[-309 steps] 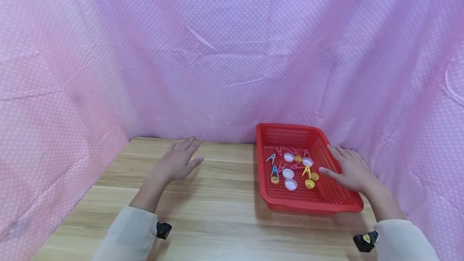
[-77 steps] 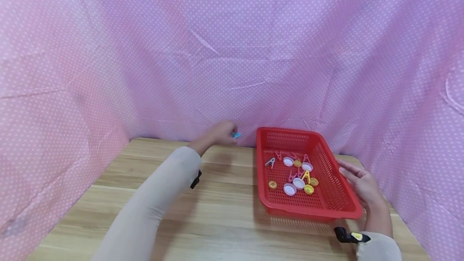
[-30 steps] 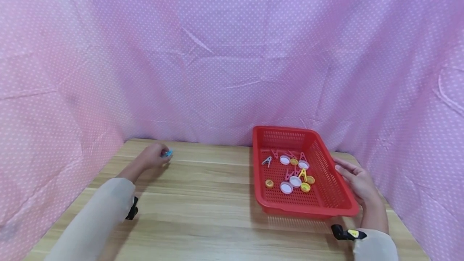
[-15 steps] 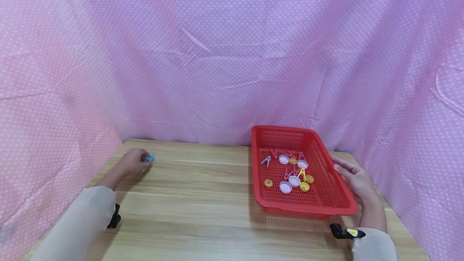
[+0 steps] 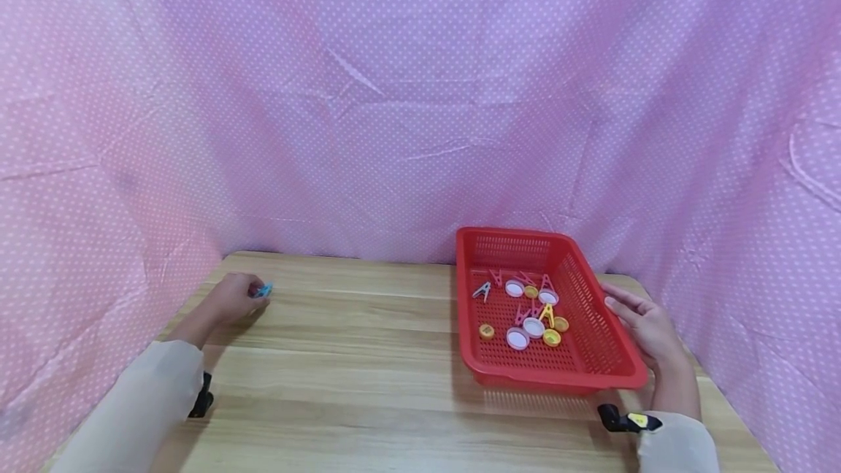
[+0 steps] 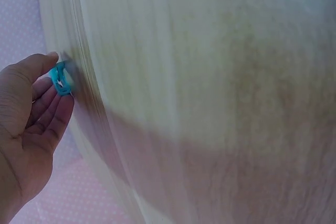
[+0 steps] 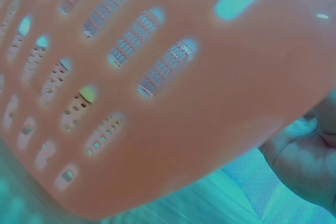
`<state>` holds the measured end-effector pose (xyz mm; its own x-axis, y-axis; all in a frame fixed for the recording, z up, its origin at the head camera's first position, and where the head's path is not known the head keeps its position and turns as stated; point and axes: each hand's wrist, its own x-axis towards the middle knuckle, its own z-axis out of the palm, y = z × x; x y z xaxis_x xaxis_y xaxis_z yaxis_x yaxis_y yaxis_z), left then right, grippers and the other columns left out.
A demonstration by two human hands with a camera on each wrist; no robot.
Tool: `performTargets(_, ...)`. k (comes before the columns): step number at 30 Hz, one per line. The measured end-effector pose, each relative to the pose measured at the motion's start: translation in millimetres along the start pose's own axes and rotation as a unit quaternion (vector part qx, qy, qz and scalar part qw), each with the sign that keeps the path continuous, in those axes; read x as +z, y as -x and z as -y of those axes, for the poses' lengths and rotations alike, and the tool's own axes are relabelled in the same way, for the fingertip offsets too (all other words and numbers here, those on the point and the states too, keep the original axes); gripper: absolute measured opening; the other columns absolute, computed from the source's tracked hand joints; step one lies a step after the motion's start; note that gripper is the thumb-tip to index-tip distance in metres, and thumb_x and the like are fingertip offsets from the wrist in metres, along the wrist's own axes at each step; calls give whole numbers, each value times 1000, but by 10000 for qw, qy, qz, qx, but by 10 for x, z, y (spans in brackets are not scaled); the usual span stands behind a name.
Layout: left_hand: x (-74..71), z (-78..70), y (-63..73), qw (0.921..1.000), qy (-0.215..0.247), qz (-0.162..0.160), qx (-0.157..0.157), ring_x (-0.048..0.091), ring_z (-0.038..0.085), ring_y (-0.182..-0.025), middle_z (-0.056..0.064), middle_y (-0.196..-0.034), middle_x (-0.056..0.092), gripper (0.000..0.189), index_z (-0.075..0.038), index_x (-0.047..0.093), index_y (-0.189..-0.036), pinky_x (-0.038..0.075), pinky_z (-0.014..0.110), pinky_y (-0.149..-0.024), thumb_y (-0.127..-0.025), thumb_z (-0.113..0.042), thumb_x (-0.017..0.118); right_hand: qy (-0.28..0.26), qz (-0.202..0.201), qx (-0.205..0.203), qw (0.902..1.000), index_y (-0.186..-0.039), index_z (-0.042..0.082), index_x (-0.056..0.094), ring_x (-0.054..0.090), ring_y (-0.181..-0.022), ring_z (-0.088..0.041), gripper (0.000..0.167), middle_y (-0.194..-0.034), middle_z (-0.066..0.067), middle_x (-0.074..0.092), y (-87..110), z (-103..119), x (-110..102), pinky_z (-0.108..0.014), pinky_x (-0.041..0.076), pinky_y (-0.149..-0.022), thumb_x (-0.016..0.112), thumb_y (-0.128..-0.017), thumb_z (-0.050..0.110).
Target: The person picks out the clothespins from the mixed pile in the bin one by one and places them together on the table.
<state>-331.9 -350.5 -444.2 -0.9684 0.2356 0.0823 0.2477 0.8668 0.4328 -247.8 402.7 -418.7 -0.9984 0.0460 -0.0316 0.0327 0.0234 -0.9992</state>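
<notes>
In the head view my left hand (image 5: 234, 298) is low over the left end of the wooden table. It pinches a blue clothespin (image 5: 264, 290) between thumb and fingertips; the left wrist view shows the same clothespin (image 6: 61, 78) close over the table's edge. At the far side, my right hand (image 5: 650, 327) holds the right rim of a red plastic basket (image 5: 555, 378), some fingers hidden behind its wall. Inside the basket lie several pink clothespins (image 5: 521, 314), a grey clothespin (image 5: 482, 290), a yellow clothespin (image 5: 547, 314), white caps (image 5: 517, 339) and yellow caps (image 5: 552, 338).
The wooden table (image 5: 342, 363) stretches between the left hand and the basket. A pink dotted cloth (image 5: 420, 130) hangs behind the table and along both sides. Black cameras (image 5: 202, 396) sit on both wrists.
The left hand has taken the blue clothespin out of the basket and carried it to the table's left end, slowing at the last. The right hand came to the basket's rim and stays there.
</notes>
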Motion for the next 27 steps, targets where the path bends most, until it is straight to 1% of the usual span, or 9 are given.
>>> performTargets(3,-11,6,6,10000,-58,-43,28,65,29,-85,15,-92,69,33,12,67,-107,56,49,-78,-93,-18,72,33,-3,-7,10000,-144,22,62,75,-90,-16,46,-105,12,74,2,-6,3,-38,61,-75,69,-99,29)
performTargets(8,-88,-24,-18,9999,-94,-86,20,66,43,-97,26,-102,68,44,17,62,-117,55,56,-85,-98,-23,67,41,20,-20,10000,-145,21,60,75,-91,-16,47,-106,12,74,3,-3,5,-38,61,-76,68,-99,29)
performTargets(10,-125,-52,-54,9998,-155,-120,54,66,44,-99,27,-103,68,45,17,61,-118,54,57,-87,-98,-23,67,69,-3,-7,10000,-146,21,59,75,-91,-16,48,-106,12,74,3,1,6,-39,61,-76,69,-99,31)
performTargets(14,-182,-128,-153,9978,-450,-354,338,68,40,-92,23,-95,70,43,16,65,-113,54,55,-84,-95,-23,70,91,-51,41,9999,-148,20,57,75,-91,-17,53,-106,13,74,2,3,8,-40,61,-76,69,-98,33)
performTargets(18,-210,-245,-253,9957,-588,-449,566,69,38,-90,21,-93,71,43,15,67,-112,55,54,-83,-94,-24,72,22,-25,47,10000,-148,19,56,75,-91,-18,53,-106,12,74,0,1,11,-41,61,-76,69,-98,31)
performTargets(23,-220,-446,-412,9967,-382,-306,648,68,41,-94,24,-97,70,41,16,66,-113,55,56,-84,-95,-20,70,60,-39,34,10000,-149,19,55,75,-91,-18,54,-106,12,74,-1,0,8,-41,61,-76,69,-98,31)
performTargets(26,-215,-610,-507,9963,-282,-257,767,67,40,-93,25,-98,69,40,16,65,-113,54,56,-85,-95,-19,69,75,-57,67,9999,-150,19,54,75,-91,-18,56,-107,12,74,7,0,2,-41,61,-76,70,-98,32)
performTargets(27,-204,-660,-543,9953,-301,-303,865,67,39,-91,24,-96,69,39,16,65,-112,55,54,-83,-94,-19,69,66,-65,74,9999,-150,19,54,75,-91,-18,56,-107,12,74,12,0,2,-41,61,-76,70,-98,32)
